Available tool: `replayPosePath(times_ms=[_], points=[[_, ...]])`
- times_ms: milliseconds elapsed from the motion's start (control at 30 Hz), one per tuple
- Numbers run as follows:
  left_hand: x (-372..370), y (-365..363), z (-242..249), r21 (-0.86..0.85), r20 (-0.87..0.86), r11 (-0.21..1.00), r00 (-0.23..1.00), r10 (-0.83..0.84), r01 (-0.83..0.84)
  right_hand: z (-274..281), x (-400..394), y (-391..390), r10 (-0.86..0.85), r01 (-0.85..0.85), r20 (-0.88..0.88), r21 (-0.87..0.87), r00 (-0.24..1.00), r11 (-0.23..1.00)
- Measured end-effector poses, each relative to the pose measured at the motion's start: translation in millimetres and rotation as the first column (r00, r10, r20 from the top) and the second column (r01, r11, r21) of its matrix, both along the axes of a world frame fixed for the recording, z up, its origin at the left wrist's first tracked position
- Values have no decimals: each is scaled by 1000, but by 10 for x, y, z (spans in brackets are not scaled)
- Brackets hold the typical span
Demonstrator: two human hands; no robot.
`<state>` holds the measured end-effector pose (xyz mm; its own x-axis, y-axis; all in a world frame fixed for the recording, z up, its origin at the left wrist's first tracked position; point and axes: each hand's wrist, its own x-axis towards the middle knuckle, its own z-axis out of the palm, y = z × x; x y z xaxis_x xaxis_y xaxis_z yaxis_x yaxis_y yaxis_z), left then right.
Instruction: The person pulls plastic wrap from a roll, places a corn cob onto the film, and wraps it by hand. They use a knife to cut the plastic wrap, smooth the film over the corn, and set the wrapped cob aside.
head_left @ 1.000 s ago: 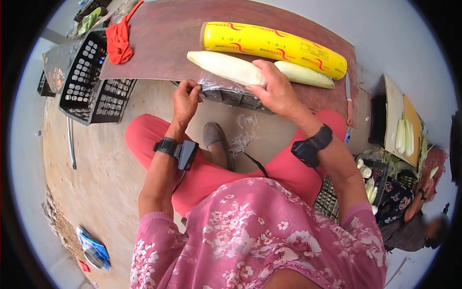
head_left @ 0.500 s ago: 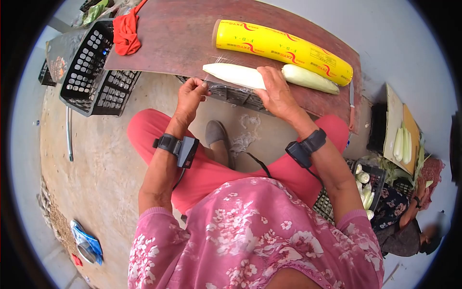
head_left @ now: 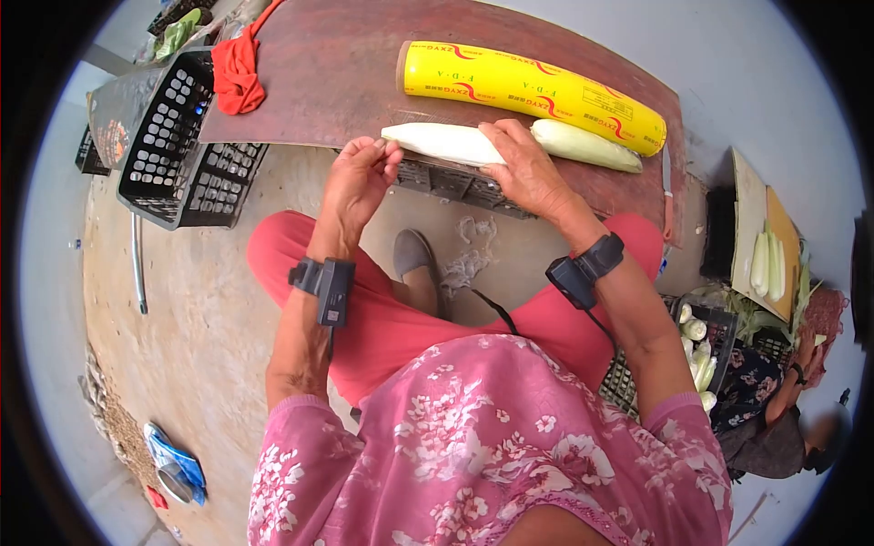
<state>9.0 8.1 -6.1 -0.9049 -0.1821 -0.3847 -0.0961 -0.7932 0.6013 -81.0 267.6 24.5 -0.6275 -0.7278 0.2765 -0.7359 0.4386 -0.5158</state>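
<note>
A long, pale, tapered vegetable (head_left: pixel 437 143), which looks like an ear of corn in its husk, lies along the near edge of the table. My right hand (head_left: pixel 528 168) is closed over its right end. At the left tip, my left hand (head_left: pixel 364 168) has thumb and fingers pinched together on what seems to be thin cling film, hard to see here. A second pale vegetable (head_left: pixel 587 146) rests just right of my right hand. Behind both lies a thick yellow roll of cling film (head_left: pixel 537 96).
On the dark red table (head_left: pixel 319 64) are a red cloth (head_left: pixel 238 77) and a knife (head_left: pixel 667 196). Black crates (head_left: pixel 168 136) stand at the left. Another crate (head_left: pixel 715 337) with pale vegetables stands at the right, near another person (head_left: pixel 760 409). Film scraps (head_left: pixel 469 255) litter the floor.
My left hand has risen slightly and moved closer to the vegetable's left tip. My right hand keeps its hold, shifted very slightly left. The camera view has moved a little.
</note>
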Motion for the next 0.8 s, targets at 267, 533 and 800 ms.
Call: replayPosePath(times_ms=[267, 533, 800], points=[[-253, 286, 12, 172, 117, 950, 963, 243, -261, 14, -95, -9, 33, -31, -25, 43, 999, 999], [-220, 153, 33, -657, 28, 744, 991, -134, 119, 108, -117, -22, 33, -40, 44, 166, 998, 985], [-346, 48, -30, -753, 60, 632, 976, -209, 182, 70, -75, 72, -41, 21, -158, -127, 987, 992]])
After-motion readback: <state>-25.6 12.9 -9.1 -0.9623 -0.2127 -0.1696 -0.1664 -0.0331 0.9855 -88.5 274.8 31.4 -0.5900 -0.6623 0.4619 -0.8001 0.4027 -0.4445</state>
